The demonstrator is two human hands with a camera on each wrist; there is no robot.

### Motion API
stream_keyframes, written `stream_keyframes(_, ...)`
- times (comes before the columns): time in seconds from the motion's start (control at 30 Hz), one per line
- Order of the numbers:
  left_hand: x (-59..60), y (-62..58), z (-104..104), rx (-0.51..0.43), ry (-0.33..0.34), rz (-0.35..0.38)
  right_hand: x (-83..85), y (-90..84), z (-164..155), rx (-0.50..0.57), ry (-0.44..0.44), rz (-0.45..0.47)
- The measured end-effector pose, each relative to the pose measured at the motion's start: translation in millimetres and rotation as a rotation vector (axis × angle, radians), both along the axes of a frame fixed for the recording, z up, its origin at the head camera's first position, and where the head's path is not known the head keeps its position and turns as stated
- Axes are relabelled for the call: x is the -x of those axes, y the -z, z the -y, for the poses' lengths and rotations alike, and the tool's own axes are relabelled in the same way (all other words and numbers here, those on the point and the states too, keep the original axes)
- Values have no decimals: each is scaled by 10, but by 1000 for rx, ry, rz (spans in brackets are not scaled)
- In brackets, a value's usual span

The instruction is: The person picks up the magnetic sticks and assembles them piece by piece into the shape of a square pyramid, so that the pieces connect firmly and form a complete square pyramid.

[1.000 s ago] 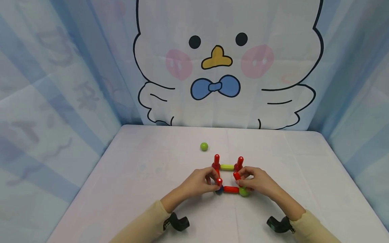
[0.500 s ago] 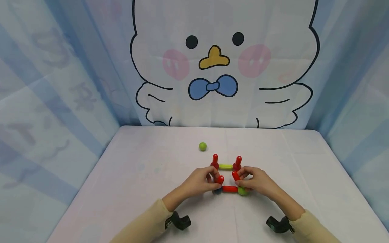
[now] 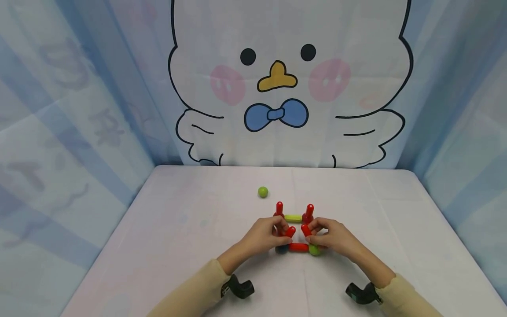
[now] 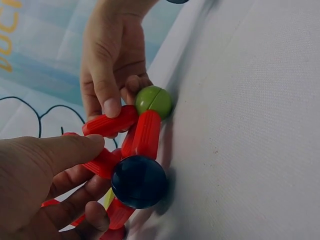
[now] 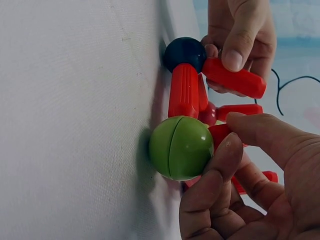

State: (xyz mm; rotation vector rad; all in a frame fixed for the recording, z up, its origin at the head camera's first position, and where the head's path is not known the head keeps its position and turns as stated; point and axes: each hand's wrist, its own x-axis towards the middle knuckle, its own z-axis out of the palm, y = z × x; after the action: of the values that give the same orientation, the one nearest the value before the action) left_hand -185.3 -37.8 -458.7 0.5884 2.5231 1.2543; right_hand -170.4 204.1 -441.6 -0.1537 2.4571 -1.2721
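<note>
A frame of toy rods and balls stands on the table. My left hand (image 3: 265, 235) pinches a red rod (image 5: 235, 80) between thumb and fingers. That rod rises from the dark blue ball (image 4: 139, 181) at the near left corner and leans inward. Opposite it, my right hand (image 3: 332, 235) pinches another red rod (image 4: 112, 121), set on the green ball (image 5: 181, 148) at the near right corner and also tilted inward. A red rod (image 3: 299, 247) lies low between these two balls. The two tilted rods' tops are close but apart.
At the frame's far side, a yellow rod (image 3: 293, 218) joins two dark red balls, each bearing a raised red rod (image 3: 310, 210). A loose green ball (image 3: 263, 192) sits farther back on the white table (image 3: 198, 198). A printed curtain (image 3: 277, 145) hangs behind.
The red rod in my left hand has gone from nearly upright to leaning right, toward the other rod. My left hand has moved slightly right with it; the right hand keeps its grip.
</note>
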Motion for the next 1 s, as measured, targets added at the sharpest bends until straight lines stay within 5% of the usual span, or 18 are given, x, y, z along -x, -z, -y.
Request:
stream_keyframes(0.67,14,12,2,2,-51,-13,2,15,6,4,-8,-7)
stream_keyframes(1.0,125,-25,69,-24,-246,-280,-2,24,17,-4,14,16)
